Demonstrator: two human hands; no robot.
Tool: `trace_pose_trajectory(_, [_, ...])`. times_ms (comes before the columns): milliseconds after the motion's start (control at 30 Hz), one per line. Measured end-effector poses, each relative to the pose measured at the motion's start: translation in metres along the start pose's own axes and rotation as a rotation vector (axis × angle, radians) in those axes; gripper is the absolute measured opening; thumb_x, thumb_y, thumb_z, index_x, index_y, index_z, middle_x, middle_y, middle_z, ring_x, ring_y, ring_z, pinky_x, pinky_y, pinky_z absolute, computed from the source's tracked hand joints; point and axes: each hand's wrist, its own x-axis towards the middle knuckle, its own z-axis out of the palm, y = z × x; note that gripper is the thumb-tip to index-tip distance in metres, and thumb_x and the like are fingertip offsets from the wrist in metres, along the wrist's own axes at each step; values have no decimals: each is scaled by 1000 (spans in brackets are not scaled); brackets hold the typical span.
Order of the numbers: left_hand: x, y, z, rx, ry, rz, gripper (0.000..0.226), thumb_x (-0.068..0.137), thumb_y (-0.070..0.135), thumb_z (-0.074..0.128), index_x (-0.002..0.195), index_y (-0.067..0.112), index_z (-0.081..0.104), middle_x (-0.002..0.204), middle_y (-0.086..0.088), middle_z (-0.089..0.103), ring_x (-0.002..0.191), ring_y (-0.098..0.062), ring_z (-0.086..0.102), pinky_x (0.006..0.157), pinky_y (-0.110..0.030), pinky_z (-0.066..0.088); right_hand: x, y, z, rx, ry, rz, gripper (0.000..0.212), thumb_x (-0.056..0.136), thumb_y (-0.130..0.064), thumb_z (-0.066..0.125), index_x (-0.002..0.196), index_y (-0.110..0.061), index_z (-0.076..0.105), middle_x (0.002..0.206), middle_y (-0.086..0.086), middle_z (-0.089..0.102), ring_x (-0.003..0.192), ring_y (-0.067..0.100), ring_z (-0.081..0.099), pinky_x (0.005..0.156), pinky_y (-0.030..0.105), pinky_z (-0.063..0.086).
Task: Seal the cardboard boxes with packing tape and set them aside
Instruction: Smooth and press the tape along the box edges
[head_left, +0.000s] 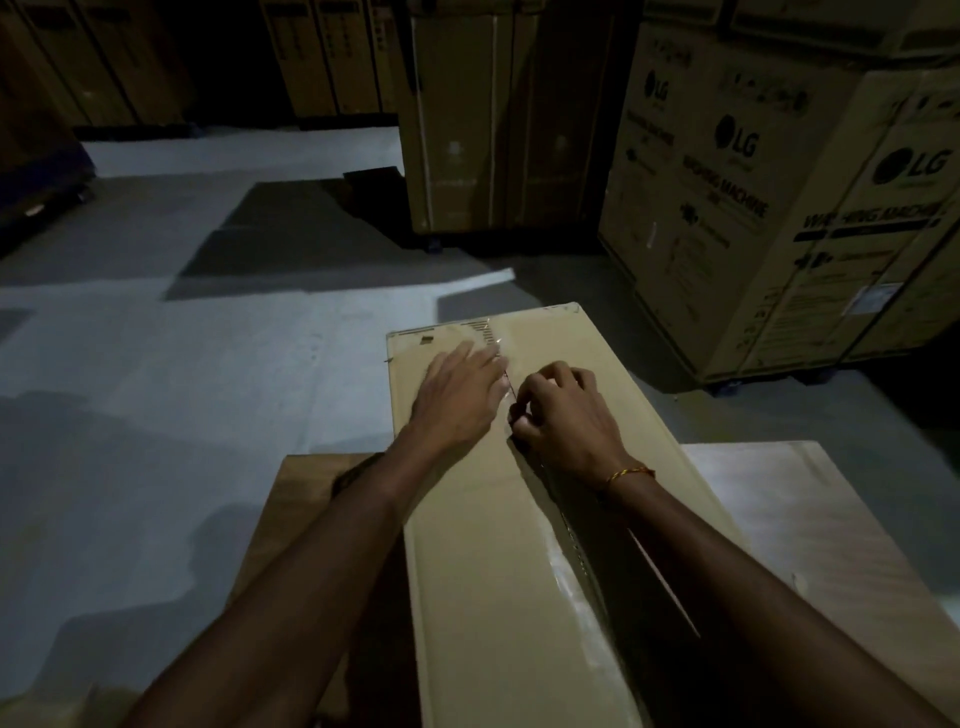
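Left hand (460, 397): flat, fingers straight and together, palm pressed on the top flap of the long cardboard box (498, 571), just left of the centre seam. It grips nothing.

Right hand (558, 415): fingers curled, tips pinched together at the seam; what they pinch is too small and dim to identify. A thin gold-coloured bracelet (628, 474) circles the wrist.

The box, smooth tan corrugated board and oblong, runs from 6 o'clock toward 12 o'clock at frame centre. Glossy clear tape (571, 582) lies along its seam, wrinkled near 6 o'clock.

A flat cardboard sheet (296, 499) lies beneath at 8 o'clock. The grey concrete floor (208, 364) is matte and patchy. Tall printed washing-machine cartons (753, 197) stand at 2 o'clock; plain cartons (467, 119) at 12 o'clock.
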Motion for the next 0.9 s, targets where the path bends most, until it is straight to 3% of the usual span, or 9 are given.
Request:
trace_pose_trajectory(133, [46,-31,-1,43,-62,-67,51,105,57,31,153,41,35,169,2,14,156,-26,2,122,-56,-4,32,3,7,21,22,12,25,97,-35,65,119,-23,63,141,0,43,135,28,31,98,35,43])
trace_pose_trajectory(233, [69,-42,-4,-6,-94,-95,51,106,53,33,154,35,36,163,0,31,151,-27,22,122,-57,6,53,8,10,48,38,5,22,98,-32,63,118,-23,66,142,0,44,135,28,30,99,34,39])
trace_pose_trajectory(367, [74,-50,0,-33,83,-66,41,109,37,33,147,29,46,145,3,49,132,-21,41,109,-44,27,85,10,16,59,54,-8,18,98,-30,64,113,-23,69,141,0,46,135,30,30,101,37,39])
trace_pose_trajectory(500, [82,-56,-2,-37,102,-78,35,109,31,36,139,28,54,137,2,56,124,-22,45,100,-40,29,114,10,25,64,85,-6,16,98,-31,64,110,-22,69,140,1,48,133,29,31,100,36,37])
trace_pose_trajectory(633, [90,-62,4,-26,144,-110,28,108,32,36,114,27,63,119,1,63,108,-20,47,87,-36,26,138,14,31,27,117,-5,18,100,-36,61,113,-25,66,135,3,51,129,28,37,96,36,38])
trace_pose_trajectory(800, [96,-64,2,-64,120,-96,34,108,36,35,119,28,66,123,4,62,114,-20,46,91,-38,27,164,16,30,-132,47,1,35,106,-49,41,129,-28,56,133,4,56,126,29,45,101,39,34])
trace_pose_trajectory(900, [96,-62,1,-53,104,-92,35,109,37,33,120,28,64,126,3,61,118,-22,46,97,-43,30,179,14,28,-139,-22,36,33,107,-47,39,113,-24,61,118,8,63,117,30,51,98,43,34])
